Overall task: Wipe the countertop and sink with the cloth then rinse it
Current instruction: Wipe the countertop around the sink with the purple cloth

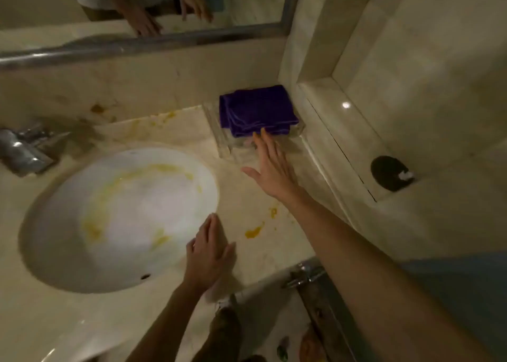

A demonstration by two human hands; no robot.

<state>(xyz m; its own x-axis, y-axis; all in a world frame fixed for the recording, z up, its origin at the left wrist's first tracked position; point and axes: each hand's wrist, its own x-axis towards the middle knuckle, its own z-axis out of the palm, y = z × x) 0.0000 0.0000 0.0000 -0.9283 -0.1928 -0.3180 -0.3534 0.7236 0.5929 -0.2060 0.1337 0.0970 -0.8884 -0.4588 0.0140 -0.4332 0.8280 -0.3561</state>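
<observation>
A folded purple cloth (256,110) lies in a clear tray (226,145) at the back right corner of the beige countertop (255,205). My right hand (270,169) stretches flat toward it, fingers apart, fingertips at the cloth's front edge, holding nothing. My left hand (210,249) rests open on the countertop at the right rim of the round white sink (120,216). Yellow smears streak the sink bowl, and yellow spots (253,232) lie on the counter between my hands.
A chrome faucet (24,149) stands at the left behind the sink. A mirror (137,7) with a metal frame runs along the back wall. A tiled ledge with a dark round object (389,173) rises at the right. Brown stains mark the backsplash.
</observation>
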